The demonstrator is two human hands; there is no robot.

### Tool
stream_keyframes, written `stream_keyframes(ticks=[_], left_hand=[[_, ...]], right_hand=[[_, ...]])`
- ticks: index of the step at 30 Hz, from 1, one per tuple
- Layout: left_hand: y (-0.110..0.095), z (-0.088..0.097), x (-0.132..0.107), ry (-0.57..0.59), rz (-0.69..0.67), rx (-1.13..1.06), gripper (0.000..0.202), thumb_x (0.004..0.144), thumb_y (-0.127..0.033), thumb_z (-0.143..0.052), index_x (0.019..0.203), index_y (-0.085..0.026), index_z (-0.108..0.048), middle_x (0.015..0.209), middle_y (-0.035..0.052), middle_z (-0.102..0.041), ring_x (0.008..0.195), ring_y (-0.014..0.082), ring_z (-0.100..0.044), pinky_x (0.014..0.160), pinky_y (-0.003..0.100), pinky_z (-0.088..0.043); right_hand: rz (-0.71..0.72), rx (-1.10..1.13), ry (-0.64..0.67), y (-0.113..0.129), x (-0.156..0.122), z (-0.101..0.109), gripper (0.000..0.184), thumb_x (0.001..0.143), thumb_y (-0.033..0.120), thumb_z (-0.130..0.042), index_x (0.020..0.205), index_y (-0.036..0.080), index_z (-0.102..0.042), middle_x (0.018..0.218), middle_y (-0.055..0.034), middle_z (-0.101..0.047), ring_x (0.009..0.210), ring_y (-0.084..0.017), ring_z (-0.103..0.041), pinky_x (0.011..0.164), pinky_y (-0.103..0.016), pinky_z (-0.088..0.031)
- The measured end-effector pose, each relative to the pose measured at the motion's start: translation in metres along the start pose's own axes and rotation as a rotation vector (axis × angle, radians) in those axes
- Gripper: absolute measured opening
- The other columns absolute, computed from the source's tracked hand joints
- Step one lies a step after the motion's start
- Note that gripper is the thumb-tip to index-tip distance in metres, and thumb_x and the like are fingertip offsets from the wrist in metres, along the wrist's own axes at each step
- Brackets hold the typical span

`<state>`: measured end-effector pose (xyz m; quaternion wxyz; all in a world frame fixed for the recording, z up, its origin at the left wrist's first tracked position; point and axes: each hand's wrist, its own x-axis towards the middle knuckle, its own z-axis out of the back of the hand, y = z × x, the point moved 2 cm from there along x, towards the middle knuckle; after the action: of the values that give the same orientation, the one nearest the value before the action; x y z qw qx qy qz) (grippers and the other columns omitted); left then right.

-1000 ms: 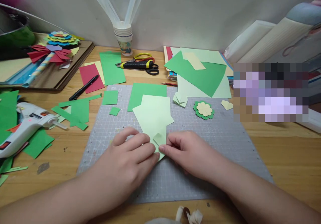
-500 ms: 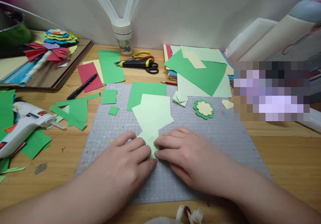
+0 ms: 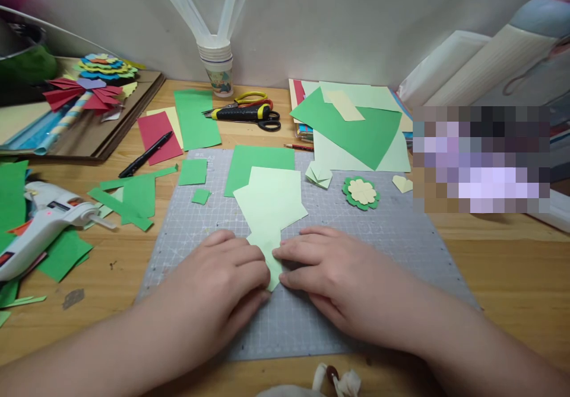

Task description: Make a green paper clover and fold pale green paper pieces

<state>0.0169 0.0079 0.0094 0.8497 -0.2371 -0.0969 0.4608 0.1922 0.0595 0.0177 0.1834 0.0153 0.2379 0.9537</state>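
A small folded piece of light green paper (image 3: pixel 271 260) lies on the grey cutting mat (image 3: pixel 392 248), near its front middle. My left hand (image 3: pixel 222 284) rests on its left side, fingers curled and pressing down. My right hand (image 3: pixel 325 272) presses its right side with fingertips together on the paper. Just behind it lie two overlapping light green sheets (image 3: pixel 274 198) and a darker green sheet (image 3: pixel 249 162).
A white glue gun (image 3: pixel 42 222) and green scraps (image 3: pixel 133 198) lie at left. Scissors (image 3: pixel 249 112), a black pen (image 3: pixel 145 155) and a cup of glue sticks (image 3: pixel 218 70) stand behind. A paper flower (image 3: pixel 361 193) and green sheets (image 3: pixel 351 127) sit at right.
Both hands have closed in over the small folded paper and flattened it on the mat. The raised flap seen a second ago is now pressed down.
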Motion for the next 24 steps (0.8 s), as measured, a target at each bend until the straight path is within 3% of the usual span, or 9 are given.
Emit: stream_keyframes(ticks=[7,13,24], left_hand=[[0.011,-0.005,0.006,-0.075,0.2,0.004,0.014,0.085,-0.022,-0.053,0.07,-0.02,-0.054,0.077,-0.0001,-0.057,0.076,0.0188,-0.052,0.069,0.034,-0.033],[0.012,-0.008,0.008,-0.071,0.25,0.002,0.019,0.088,-0.024,-0.045,0.07,-0.02,-0.051,0.08,0.0015,-0.054,0.078,0.0196,-0.049,0.069,0.034,-0.035],[0.018,-0.009,0.011,-0.055,0.298,-0.028,0.016,0.085,-0.027,-0.052,0.071,-0.02,-0.051,0.077,0.0003,-0.053,0.078,0.0192,-0.049,0.07,0.034,-0.035]], right_hand=[[0.002,-0.015,-0.026,-0.001,-0.002,-0.002,0.026,0.083,0.008,-0.052,0.092,0.023,-0.072,0.091,-0.0043,-0.07,0.094,-0.019,-0.06,0.099,-0.041,-0.038],[-0.006,-0.014,-0.027,0.0,-0.003,-0.004,0.027,0.082,0.008,-0.053,0.095,0.022,-0.071,0.097,-0.0038,-0.071,0.099,-0.018,-0.062,0.105,-0.042,-0.035],[-0.011,0.001,0.0,0.001,-0.003,-0.003,0.03,0.086,0.009,-0.047,0.105,0.02,-0.068,0.111,-0.0047,-0.069,0.109,-0.017,-0.059,0.11,-0.043,-0.03]])
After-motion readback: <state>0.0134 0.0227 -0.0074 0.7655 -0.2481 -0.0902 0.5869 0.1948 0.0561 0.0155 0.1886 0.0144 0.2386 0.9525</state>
